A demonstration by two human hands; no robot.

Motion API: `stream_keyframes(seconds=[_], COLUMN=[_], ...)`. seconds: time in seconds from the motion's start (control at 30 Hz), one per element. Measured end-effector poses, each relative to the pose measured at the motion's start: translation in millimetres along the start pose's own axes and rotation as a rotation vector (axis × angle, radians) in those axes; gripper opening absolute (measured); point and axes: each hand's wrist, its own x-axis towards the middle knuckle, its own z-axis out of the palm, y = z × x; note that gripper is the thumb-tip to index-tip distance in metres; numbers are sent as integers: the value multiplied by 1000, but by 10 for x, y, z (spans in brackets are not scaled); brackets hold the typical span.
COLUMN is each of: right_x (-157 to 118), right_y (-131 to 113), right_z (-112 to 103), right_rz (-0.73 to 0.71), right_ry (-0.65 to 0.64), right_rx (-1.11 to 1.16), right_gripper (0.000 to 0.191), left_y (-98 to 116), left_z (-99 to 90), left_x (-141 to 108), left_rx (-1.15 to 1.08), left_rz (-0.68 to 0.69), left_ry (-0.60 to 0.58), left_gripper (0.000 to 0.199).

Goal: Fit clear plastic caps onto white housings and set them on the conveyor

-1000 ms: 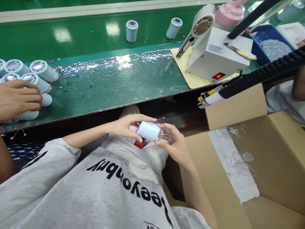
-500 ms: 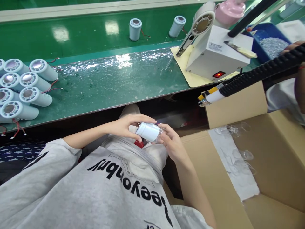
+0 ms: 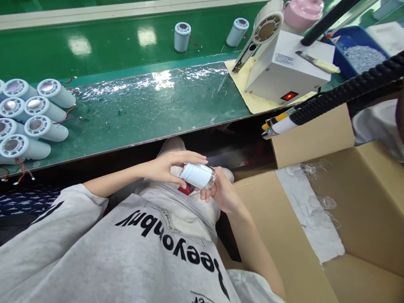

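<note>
Above my lap, my left hand (image 3: pixel 172 167) is closed around the left end of a light-blue cylinder (image 3: pixel 197 175), thumb below and fingers along the top. The cylinder lies tilted on its side. A clear plastic cover (image 3: pixel 211 180) fits over its right end. My right hand (image 3: pixel 222 191) is closed at that end, with the thumb up beside the cover and the fingers curled beneath it. My palms hide parts of both ends. Similar light-blue cylinders (image 3: pixel 47 127) with grilled round ends and thin red wires lie stacked at the left of the bench.
On the green bench (image 3: pixel 151 109) stands a white machine (image 3: pixel 287 67) with a lit red switch. Two more cylinders (image 3: pixel 182 38) stand behind. A black corrugated hose (image 3: pixel 350 90) crosses above an open cardboard box (image 3: pixel 268 219) holding clear plastic pieces (image 3: pixel 328 203). Another person's sleeve (image 3: pixel 378 124) shows at right.
My right hand has shifted from fingers over the clear end to a grip with the thumb raised and fingers curled underneath. My left hand and the cylinder stay nearly in place.
</note>
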Motion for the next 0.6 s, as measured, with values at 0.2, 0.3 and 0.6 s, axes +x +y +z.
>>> stream_keyframes(seconds=[0.2,0.3,0.6], right_x=[-12,-56,-94], right_y=[41,108,145], right_z=[5,-27,-185], right_rz=[36,-168,-1113], right_ry=[-29,133,56], right_rx=[-107,-309,-894], right_gripper=[79,64,56], left_y=[116,205,275], left_z=[44,56,88], left_x=[3,-5,5], left_rx=[-7,-56,-167], left_rz=[-69,-206,-383], left_ry=[33,66,63], left_gripper=[60,61,71])
